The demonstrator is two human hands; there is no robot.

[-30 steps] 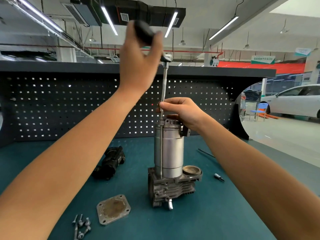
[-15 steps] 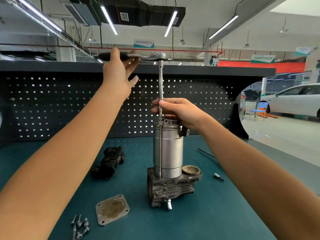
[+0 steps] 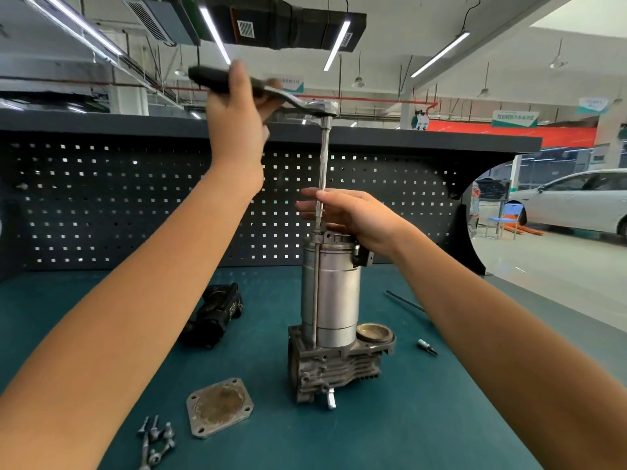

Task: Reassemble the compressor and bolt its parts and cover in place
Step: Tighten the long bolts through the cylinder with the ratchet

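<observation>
My left grip (image 3: 237, 110) is at the upper middle of the frame, fingers clenched round the black handle of the ratchet (image 3: 305, 108). The handle lies roughly level and points toward the upper left. Its head sits on top of a slim extension bar (image 3: 325, 154) that stands upright below it.

My right grip (image 3: 353, 215) is in the centre of the frame, just above the compressor (image 3: 334, 293). Its thumb and fingers grasp the lower part of the extension bar where the bar meets the compressor's top flange.

The compressor stands upright in the middle of the green surface (image 3: 407, 418), a silver cylinder on a dark finned base (image 3: 332, 364). A long bolt (image 3: 315, 290) runs down the left side of the cylinder into that base. A round open port (image 3: 375, 330) sits on the base just right of the cylinder.

The square cover plate (image 3: 220, 407) lies flat at lower left of the compressor, apart from it. A small heap of bolts (image 3: 156, 439) lies further to the lower left. A black part (image 3: 217, 313) lies left of the compressor. To the right lie a small bit (image 3: 427, 347) and, beyond it, a thin rod (image 3: 403, 300). A dark pegboard (image 3: 135, 205) backs the surface
</observation>
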